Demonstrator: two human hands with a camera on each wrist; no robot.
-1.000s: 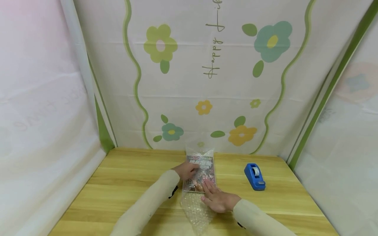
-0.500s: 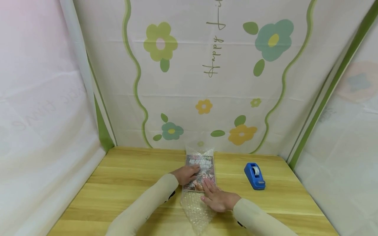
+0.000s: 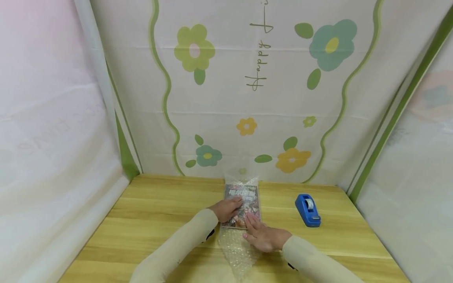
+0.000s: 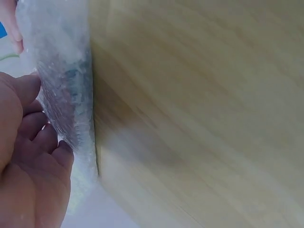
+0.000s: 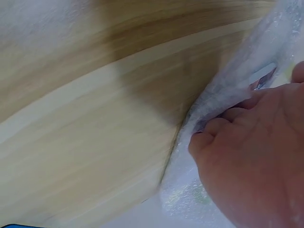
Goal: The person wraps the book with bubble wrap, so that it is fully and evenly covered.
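Observation:
A flat book-like item with a colourful printed cover [image 3: 244,193] lies under clear bubble wrap [image 3: 238,251] in the middle of the table. The wrap extends past the item's far edge and hangs out as a loose tail at its near edge. My left hand [image 3: 228,209] rests on the cover's left part, fingers laid across it. Lower right, my right hand [image 3: 264,236] presses its extended fingers on the near corner. The left wrist view shows the left hand [image 4: 35,156] against the wrapped side; in the right wrist view the right hand [image 5: 251,152] covers much of the wrap.
A blue tape dispenser [image 3: 308,211] with a roll of tape stands to the right on the wooden table [image 3: 159,208]. A pale flowered cloth [image 3: 226,90] hangs behind the table, with more cloth at both sides.
My left hand has flattened from a more bent pose and spread its fingers over the cover. The right hand stays on the near corner. The head view has shifted slightly.

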